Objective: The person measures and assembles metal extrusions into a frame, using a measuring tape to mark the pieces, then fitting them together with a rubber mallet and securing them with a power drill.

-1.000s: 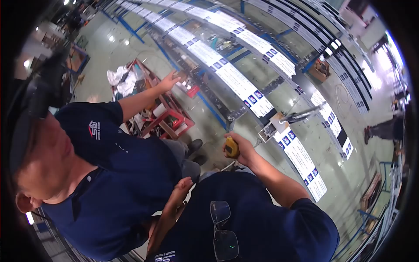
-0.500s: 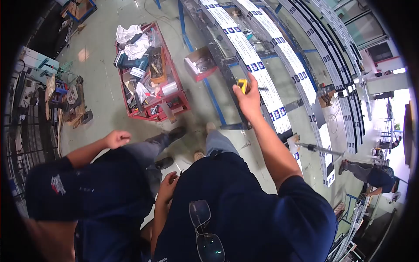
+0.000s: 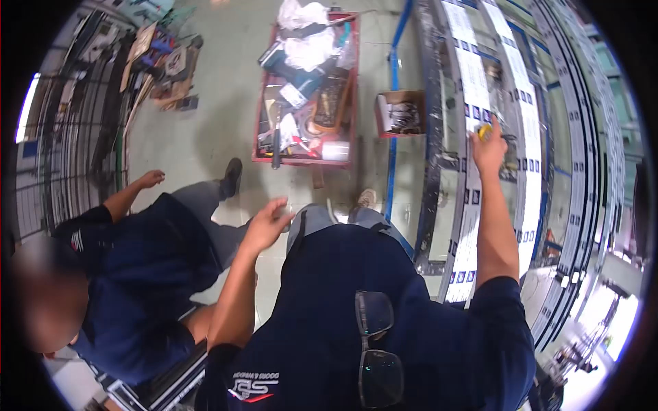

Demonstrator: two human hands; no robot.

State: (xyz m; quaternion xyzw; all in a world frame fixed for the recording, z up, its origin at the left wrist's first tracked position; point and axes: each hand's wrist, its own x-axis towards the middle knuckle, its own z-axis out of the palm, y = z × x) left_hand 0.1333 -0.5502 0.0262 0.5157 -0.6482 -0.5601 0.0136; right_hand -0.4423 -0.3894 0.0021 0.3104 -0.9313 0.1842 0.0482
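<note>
My right hand [image 3: 489,152] is wrapped round a small yellow tape measure [image 3: 485,132], with the index finger stretched forward. It is over a long profile [image 3: 473,85] covered in white printed film, on a dark rack. A second film-covered profile [image 3: 526,120] runs parallel on the far side of the hand. My left hand [image 3: 267,224] hangs in the air in front of my left thigh, holding nothing, its fingers apart. The fingers of my right hand partly cover the tape measure.
A red tool cart [image 3: 257,130] ahead carries a cordless drill [image 3: 296,89], white rags and loose tools. A cardboard box [image 3: 401,113] of metal pieces stands beside the rack's blue frame [image 3: 393,65]. A co-worker [image 3: 151,253] is close on my left. More profiles [image 3: 586,137] lie at right.
My view has swung, so the cart and rack sit farther right and the co-worker lower left. My left hand has risen forward from my side. My right hand keeps hold of the tape measure.
</note>
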